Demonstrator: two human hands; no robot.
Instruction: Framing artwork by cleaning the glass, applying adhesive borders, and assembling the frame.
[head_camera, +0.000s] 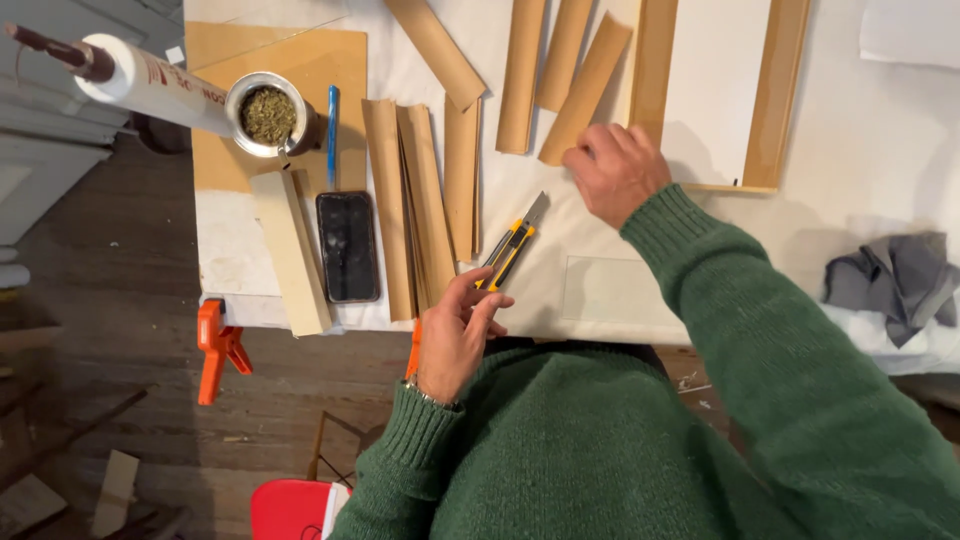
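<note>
Left hand (458, 335): grip pinching the yellow-and-black utility knife (512, 247) by its handle end, blade pointing up and away over the white-covered bench (600, 290). Right hand (612, 172): fingers curled, resting on the lower end of a cardboard strip (585, 90). More strips and a black phone (347, 246) lie left of the knife.

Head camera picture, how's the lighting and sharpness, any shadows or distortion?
Head view: even, soft light; the right hand casts a faint shadow on the white table cover; the utility knife in the left hand is sharp; wide-angle bending shows at the edges; a mild sheen lies on the black phone.
</note>
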